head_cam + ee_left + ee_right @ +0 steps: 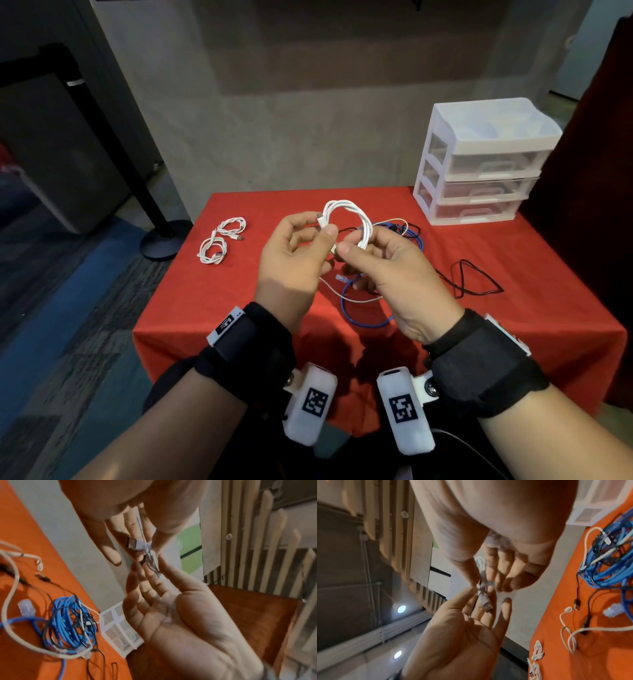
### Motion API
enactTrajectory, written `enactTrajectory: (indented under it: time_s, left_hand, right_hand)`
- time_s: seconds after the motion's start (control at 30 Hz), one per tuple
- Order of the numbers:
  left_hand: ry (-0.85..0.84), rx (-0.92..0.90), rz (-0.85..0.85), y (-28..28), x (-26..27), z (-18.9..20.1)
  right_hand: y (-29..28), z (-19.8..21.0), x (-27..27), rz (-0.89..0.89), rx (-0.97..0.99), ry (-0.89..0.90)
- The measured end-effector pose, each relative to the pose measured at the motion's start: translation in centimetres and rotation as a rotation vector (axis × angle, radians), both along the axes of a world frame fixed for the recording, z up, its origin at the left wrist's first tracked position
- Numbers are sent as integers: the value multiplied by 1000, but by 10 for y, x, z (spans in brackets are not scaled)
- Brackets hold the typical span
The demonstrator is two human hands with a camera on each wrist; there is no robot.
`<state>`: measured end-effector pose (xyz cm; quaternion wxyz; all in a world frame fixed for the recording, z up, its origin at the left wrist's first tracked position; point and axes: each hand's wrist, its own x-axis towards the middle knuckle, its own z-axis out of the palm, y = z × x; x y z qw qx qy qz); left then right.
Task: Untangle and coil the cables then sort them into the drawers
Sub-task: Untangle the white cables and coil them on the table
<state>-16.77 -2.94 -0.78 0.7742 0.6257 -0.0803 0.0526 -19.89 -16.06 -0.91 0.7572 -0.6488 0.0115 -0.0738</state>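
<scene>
Both hands hold a coiled white cable (346,214) above the red table (222,308). My left hand (320,224) pinches one end of the coil between thumb and forefinger. My right hand (358,243) grips the coil's lower right side. In the left wrist view the left hand (142,545) holds the part by the silver USB plug (133,544), with the right hand (149,566) just below. The right wrist view shows the same plug (486,604) between both hands. A tangle of blue (363,308), black and beige cables lies under the hands. The white drawer unit (479,164) stands at the back right, drawers closed.
Two small coiled white cables (212,250) (233,226) lie at the table's left. A loose black cable (472,281) sprawls at the right. A black stand base (164,240) sits on the floor by the table's left corner. A concrete wall is behind the table.
</scene>
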Motion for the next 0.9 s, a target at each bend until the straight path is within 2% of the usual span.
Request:
enactTrajectory:
  time_s: [0.13,0.23,0.3,0.43,0.53,0.67,0.77,0.9]
  left_hand:
    - [-180,193,-1,4,5,-4]
    - [-239,279,-60,7,5,-6]
    - [-172,227,-75,7,5,-4]
    - [157,-34,-129,7,6,8]
    - [264,-20,-198,10,9,11]
    - [118,121,-190,11,6,4]
    - [5,148,-175,10,6,0]
    - [-62,173,-165,11,6,0]
  right_hand:
    - [-6,7,-2,-102,-88,-95]
    - [-13,10,2,-32,-172,-139]
    - [-16,9,4,-16,-190,-144]
    - [-16,3,1,20,-124,-168]
    - [-18,-2,1,18,-104,-161]
    - [-23,-5,5,28,-187,-115]
    - [-22,-4,7,39,-272,-107]
    - [-22,-5,7,35,-330,-121]
